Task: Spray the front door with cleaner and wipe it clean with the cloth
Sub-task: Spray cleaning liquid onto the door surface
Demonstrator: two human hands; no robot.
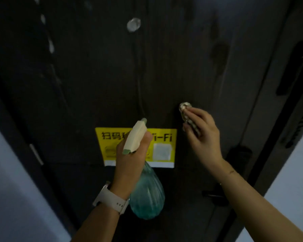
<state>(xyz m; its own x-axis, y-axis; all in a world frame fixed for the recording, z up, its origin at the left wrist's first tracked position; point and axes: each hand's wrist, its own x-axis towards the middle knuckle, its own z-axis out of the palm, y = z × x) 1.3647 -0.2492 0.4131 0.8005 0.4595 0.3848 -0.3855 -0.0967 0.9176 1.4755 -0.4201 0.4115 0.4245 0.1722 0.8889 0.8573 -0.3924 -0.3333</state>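
Both hands work at once. Left hand (129, 154) grips the bottle (147, 194) before the sticker (162, 137), nozzle aimed up at the door (94, 75). Right hand (203, 137), just right of the sticker, pinches the bunched cloth (184, 109), seemingly against the door, ready to wipe.

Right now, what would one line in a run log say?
left hand: holds spray bottle, nozzle toward door | right hand: holds cloth against door | yellow sticker behind bottle
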